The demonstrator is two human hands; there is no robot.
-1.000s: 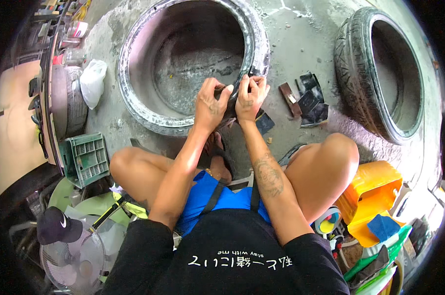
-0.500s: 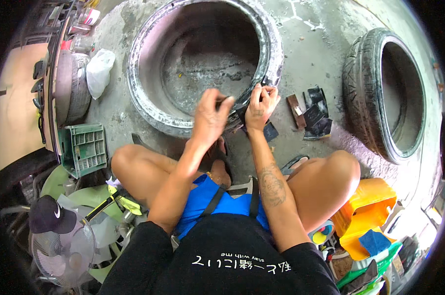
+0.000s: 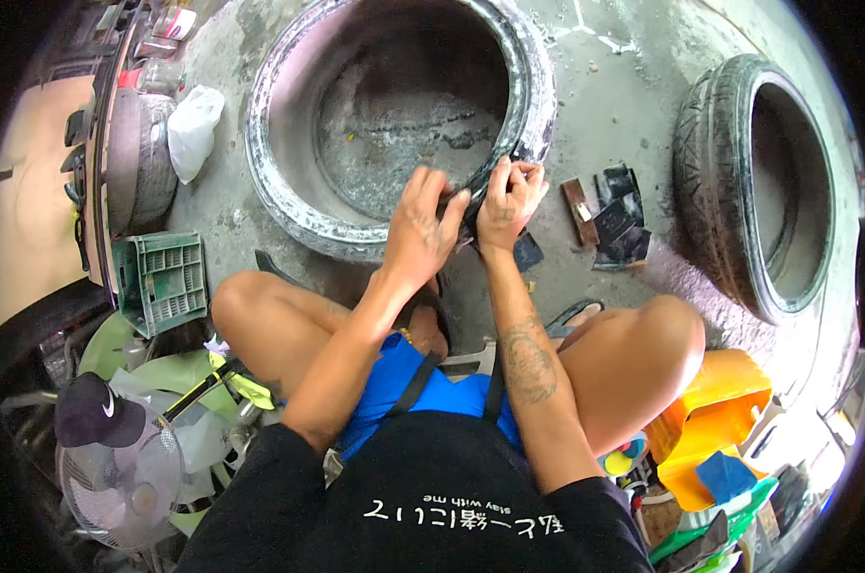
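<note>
A large tire (image 3: 308,234), dusted white along its upper rim, lies flat on the floor in front of me. Between my hands, its near right edge looks black rather than white. My right hand (image 3: 509,207) is closed on that edge, thumb and fingers pinched together. Just left of it, my left hand (image 3: 420,229) is closed at the inner side of the rim, fingers curled toward the thumb. Something dark shows at its fingertips, too hidden to name. Right of my hands lie several flat black pieces (image 3: 620,229) and a brown block (image 3: 579,212).
A second tire (image 3: 714,181) stands at the right. Left are a green crate (image 3: 160,282), a white plastic bag (image 3: 194,134) and a fan (image 3: 117,492) with a black cap (image 3: 98,413) on it. A yellow container (image 3: 709,401) with a blue cloth (image 3: 726,475) sits by my right knee.
My left hand, blurred before, has moved slightly right and its thumb now rests nearer the tire's edge. My right hand stays in nearly the same place on the rim.
</note>
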